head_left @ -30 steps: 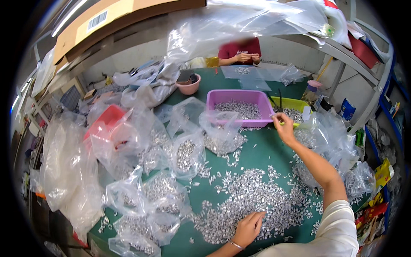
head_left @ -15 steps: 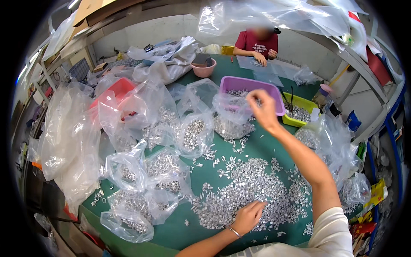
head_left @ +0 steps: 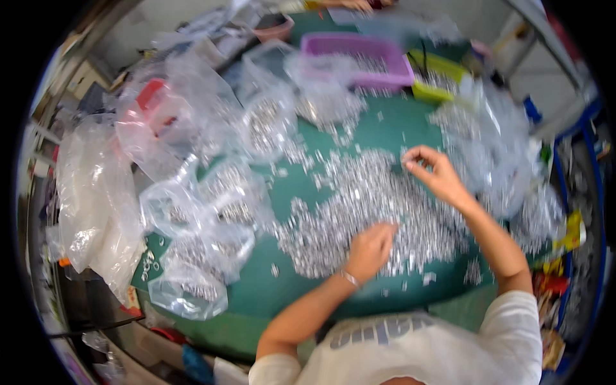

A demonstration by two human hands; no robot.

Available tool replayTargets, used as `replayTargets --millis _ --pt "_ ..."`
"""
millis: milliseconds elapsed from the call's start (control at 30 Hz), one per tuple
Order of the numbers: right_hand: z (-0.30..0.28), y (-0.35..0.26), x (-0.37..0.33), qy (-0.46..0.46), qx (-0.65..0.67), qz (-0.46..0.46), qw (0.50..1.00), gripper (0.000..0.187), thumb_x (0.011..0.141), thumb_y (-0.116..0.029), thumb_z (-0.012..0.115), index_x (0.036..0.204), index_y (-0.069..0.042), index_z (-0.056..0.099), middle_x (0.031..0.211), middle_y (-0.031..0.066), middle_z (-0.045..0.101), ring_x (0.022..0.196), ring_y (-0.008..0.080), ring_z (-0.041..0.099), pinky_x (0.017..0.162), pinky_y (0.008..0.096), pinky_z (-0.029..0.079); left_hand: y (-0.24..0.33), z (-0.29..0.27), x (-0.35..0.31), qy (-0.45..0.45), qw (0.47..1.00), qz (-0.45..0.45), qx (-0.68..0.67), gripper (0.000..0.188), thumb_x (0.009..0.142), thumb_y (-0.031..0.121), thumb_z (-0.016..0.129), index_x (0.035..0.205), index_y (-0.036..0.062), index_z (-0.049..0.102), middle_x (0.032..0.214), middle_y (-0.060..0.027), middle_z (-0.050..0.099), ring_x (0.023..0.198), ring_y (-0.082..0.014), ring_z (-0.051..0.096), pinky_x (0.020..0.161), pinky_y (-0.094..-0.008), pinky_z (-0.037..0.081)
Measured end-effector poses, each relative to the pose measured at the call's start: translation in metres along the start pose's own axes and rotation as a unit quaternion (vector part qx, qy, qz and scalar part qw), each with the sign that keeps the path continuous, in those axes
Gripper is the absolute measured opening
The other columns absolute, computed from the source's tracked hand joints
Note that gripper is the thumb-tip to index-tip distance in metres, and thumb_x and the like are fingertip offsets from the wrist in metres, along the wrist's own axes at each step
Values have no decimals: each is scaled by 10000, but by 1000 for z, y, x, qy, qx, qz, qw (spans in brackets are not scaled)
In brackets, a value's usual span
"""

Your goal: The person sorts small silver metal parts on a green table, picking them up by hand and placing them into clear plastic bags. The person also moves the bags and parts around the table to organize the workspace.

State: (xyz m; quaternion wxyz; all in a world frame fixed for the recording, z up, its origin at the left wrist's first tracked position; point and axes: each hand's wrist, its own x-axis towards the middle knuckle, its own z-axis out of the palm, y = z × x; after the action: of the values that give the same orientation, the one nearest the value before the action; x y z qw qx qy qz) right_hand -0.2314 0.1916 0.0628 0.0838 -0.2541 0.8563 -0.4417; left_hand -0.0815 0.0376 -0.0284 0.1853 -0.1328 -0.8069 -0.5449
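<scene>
A wide pile of small silvery metal pieces spreads over the green table. At the pile's near edge is my left hand, wearing a bracelet at the wrist. Its fingers are drawn together and point down among the pieces; the tips are blurred, so what they hold cannot be made out. Over the pile's right far side hovers my right hand, thumb and forefinger pinched together. Something tiny may sit at those fingertips, too smeared to name. Beyond the pile stands a purple tub with more metal pieces in it.
Clear plastic bags of metal parts crowd the left side, and more bags line the right. A yellow-green tub stands by the purple one. A pink bowl is at the back, near a co-worker's hands.
My right hand has come back from the purple tub to the pile, nearer me. The left hand stays at the pile. The whole view has tilted down and blurred.
</scene>
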Motion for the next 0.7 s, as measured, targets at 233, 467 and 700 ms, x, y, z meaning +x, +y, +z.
replayTargets --millis 233,467,700 --pt "-2 9 -143 -30 -103 39 993 189 821 -92 654 971 15 615 903 130 635 867 262 591 814 364 457 18 -11 27 -2 928 -245 -282 151 899 0 521 1005 -12 628 835 -81 658 681 -127 607 589 -241 492" --pt "30 22 -214 108 -100 -1 989 163 786 -40 667 939 -15 615 1018 120 612 978 313 543 895 389 411 120 -100 12 71 405 -127 -903 118 928 16 455 1025 1 521 760 -52 498 627 -124 487 529 -225 467" --pt "42 37 -171 150 -95 -64 982 133 834 -114 635 921 -14 620 955 116 614 925 311 547 843 385 419 151 -79 -45 -62 903 103 -413 116 861 32 544 828 -27 638 837 -165 652 695 -211 641 527 -312 499"
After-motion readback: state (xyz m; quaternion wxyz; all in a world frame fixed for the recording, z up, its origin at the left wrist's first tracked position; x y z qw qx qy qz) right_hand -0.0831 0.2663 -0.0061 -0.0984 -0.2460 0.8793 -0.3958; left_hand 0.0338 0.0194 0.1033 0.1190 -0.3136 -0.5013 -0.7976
